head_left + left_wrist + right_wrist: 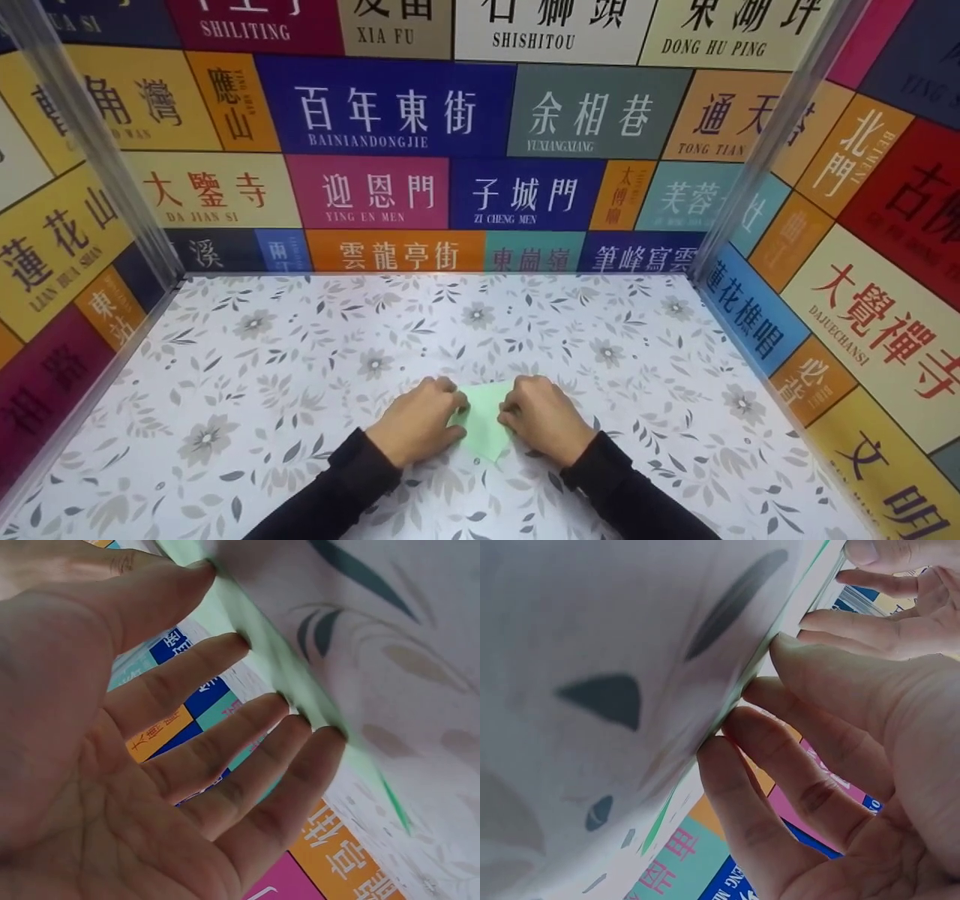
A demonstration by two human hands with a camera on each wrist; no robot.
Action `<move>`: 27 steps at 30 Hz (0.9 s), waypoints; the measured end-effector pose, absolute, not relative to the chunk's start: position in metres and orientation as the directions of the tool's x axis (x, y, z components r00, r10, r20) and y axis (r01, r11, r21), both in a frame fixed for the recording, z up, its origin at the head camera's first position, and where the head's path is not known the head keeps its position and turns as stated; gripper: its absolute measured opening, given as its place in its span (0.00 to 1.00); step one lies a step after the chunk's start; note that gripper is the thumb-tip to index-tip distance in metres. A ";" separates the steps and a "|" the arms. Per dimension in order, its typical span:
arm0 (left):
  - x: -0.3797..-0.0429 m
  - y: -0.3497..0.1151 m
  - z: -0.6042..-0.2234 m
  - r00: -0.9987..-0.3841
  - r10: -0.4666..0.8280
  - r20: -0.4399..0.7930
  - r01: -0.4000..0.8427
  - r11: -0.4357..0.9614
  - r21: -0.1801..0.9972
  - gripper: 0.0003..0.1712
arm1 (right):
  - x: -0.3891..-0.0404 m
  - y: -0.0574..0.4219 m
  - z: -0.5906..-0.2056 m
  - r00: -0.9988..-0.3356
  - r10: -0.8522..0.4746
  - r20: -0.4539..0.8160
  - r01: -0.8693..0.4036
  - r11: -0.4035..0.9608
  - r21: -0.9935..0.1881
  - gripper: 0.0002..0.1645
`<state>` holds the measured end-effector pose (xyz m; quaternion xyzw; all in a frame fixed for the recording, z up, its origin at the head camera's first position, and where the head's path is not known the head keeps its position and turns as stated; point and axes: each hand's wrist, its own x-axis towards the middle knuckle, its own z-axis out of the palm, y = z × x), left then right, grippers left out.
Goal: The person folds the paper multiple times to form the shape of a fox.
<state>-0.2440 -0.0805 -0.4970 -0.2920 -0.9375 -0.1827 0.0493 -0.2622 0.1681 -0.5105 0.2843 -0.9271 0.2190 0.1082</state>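
Note:
A small pale green sheet of paper [484,420] lies on the floral tabletop, one corner pointing toward the person. My left hand [425,420] is at its left side, fingertips and thumb touching down along it. In the left wrist view those relaxed fingers [225,731] are spread, their tips on the thin green paper [285,664]. At the paper's right side is my right hand [546,418], bent over it with its fingertips down. From the right wrist view, its thumb and fingers [769,757] press at the sheet, seen almost edge-on. Black sleeves cover both wrists.
A white tabletop [300,360] with grey flowers and leaves spreads around the hands. Coloured panels with Chinese place names form the back wall [390,112], left wall [67,225] and right wall [847,300]. Clear strips [780,142] run along the wall corners.

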 end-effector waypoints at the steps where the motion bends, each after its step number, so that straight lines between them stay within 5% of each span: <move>1: -0.245 -0.081 -0.497 -0.826 0.529 0.194 0.562 0.761 0.324 0.19 | -0.262 0.168 -0.510 -0.815 -0.479 0.325 -0.574 0.744 -0.343 0.05; 27: -0.252 -0.088 -0.501 -0.823 0.542 0.171 0.566 0.750 0.343 0.22 | -0.271 0.184 -0.510 -0.877 -0.404 0.260 -0.479 0.770 -0.421 0.21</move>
